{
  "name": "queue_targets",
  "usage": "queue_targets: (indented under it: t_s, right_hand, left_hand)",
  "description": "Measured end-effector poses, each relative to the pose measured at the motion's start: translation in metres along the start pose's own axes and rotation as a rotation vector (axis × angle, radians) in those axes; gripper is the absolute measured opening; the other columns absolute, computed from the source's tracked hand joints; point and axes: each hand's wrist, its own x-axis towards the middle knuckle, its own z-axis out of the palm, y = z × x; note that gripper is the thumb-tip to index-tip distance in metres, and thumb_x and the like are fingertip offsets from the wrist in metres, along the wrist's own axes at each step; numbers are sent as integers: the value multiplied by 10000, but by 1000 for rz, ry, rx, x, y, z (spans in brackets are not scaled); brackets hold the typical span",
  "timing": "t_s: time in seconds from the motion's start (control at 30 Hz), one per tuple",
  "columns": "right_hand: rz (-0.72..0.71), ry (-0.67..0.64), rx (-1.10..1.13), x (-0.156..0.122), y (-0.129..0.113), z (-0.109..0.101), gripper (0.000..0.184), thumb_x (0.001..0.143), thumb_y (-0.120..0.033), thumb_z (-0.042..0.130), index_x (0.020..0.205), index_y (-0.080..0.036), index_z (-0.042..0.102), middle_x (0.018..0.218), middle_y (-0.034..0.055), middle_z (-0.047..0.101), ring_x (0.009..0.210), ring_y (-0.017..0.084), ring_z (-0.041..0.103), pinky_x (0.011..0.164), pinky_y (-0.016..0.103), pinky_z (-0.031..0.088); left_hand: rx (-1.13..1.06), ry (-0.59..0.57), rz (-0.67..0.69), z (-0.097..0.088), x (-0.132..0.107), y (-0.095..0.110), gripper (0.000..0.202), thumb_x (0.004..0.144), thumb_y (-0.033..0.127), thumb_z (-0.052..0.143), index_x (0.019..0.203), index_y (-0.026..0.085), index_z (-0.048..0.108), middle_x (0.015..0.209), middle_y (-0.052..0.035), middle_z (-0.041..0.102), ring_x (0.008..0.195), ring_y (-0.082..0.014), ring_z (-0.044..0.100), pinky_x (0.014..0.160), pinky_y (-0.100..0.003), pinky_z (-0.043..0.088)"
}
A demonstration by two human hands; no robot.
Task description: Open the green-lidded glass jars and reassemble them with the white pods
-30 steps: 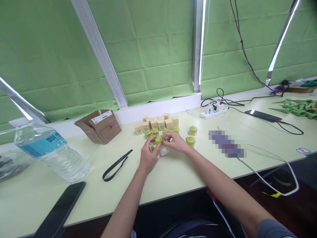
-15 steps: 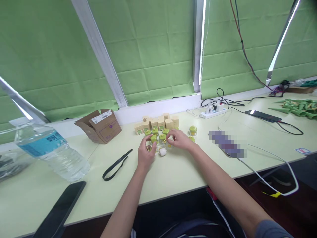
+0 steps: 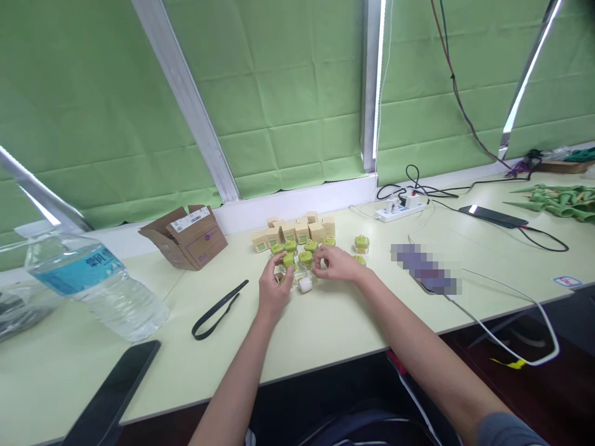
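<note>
1. Lettering in dark characters marks the blue label [image 3: 74, 272] of a large clear plastic bottle [image 3: 125, 306]; it is too skewed to read with certainty.
2. A brown cardboard carton [image 3: 201, 246] bears a white printed label [image 3: 189, 219] and purple print, and small tan cardboard boxes [image 3: 302, 233] carry green squares; the print is too small to read.
3. The left hand [image 3: 275, 286] has thumb and fingers parted and curved about a small clear container with a green lid [image 3: 289, 261]; they appear to touch it, but whether they grip it cannot be told.
4. The right hand [image 3: 338, 264] has its fingers curled, thumb and forefinger nearly together; whether anything is pinched there cannot be told.
5. A second clear green-lidded container [image 3: 305, 257] stands between the hands, just beside the right fingertips.
6. A small white rounded block [image 3: 305, 285] lies on the pale cream counter [image 3: 334, 322], nearer the person than both containers.
</note>
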Motion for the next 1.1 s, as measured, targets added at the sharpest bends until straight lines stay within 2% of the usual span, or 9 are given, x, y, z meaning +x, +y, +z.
queue_targets:
  t_s: [0.2, 0.4, 0.47, 0.53, 0.63, 0.8, 0.97, 1.1]
  right_hand:
    - [-22, 20, 2, 1, 3, 2, 109, 804, -264, 658, 741, -176, 668, 863, 40, 636, 717, 136, 545, 649, 246, 397]
    - [-70, 51, 109, 3, 1, 8, 82, 834, -221, 625, 888, -195, 682, 883, 22, 676, 670, 115, 541, 649, 249, 416]
    - [-77, 60, 163, 4, 0, 12, 188, 828, -252, 651, 1011, -210, 669, 926, 22, 680, 661, 110, 542, 650, 253, 436]
    - [-86, 60, 200, 5, -1, 16, 375, 804, -301, 697, 1165, -230, 622, 973, 26, 671, 661, 111, 543, 650, 263, 459]
    - [-126, 60, 232, 5, -5, 20, 598, 763, -335, 748, 1312, -259, 525, 1090, 49, 639, 718, 128, 562, 674, 283, 493]
    - [-163, 69, 222, 4, -15, 22, 566, 763, -336, 753, 1282, -251, 545, 1169, 77, 600, 838, 166, 581, 742, 318, 513]
    - [-154, 71, 222, 2, -21, 20, 534, 769, -365, 755, 1257, -254, 567, 1155, 69, 604, 747, 133, 555, 729, 310, 507]
    - [-157, 72, 215, 2, -21, 19, 485, 778, -444, 739, 1197, -238, 607, 1069, 56, 621, 723, 129, 542, 684, 286, 488]
  left_hand:
    - [-23, -20, -14, 0, 0, 0, 417, 850, 418, 618, 1212, 212, 597, 1073, -87, 641, 774, -141, 615, 551, -209, 451]
    - [-69, -52, -39, 0, 0, 0, 430, 845, 451, 623, 1204, 215, 595, 1047, -78, 643, 646, -106, 568, 505, -202, 420]
    - [-75, -88, -58, 0, -1, 1, 433, 851, 457, 617, 1207, 214, 585, 1045, -72, 634, 567, -78, 526, 489, -201, 408]
    - [-80, -123, -76, 0, -1, 2, 432, 858, 462, 607, 1209, 212, 574, 1038, -62, 621, 511, -55, 490, 473, -200, 393]
    - [-97, -161, -93, -1, -2, 4, 422, 864, 468, 595, 1192, 203, 575, 1013, -50, 605, 496, -47, 484, 469, -197, 386]
    - [-112, -209, -93, -1, -3, 6, 408, 863, 472, 584, 1145, 178, 589, 971, -42, 610, 532, -65, 513, 494, -199, 402]
    - [-104, -212, -83, -2, -2, 6, 380, 867, 488, 563, 1076, 172, 603, 949, -50, 643, 675, -128, 591, 569, -215, 445]
    - [-78, -227, -62, -2, -1, 3, 366, 915, 499, 481, 955, 166, 627, 867, -33, 648, 719, -142, 584, 633, -231, 448]
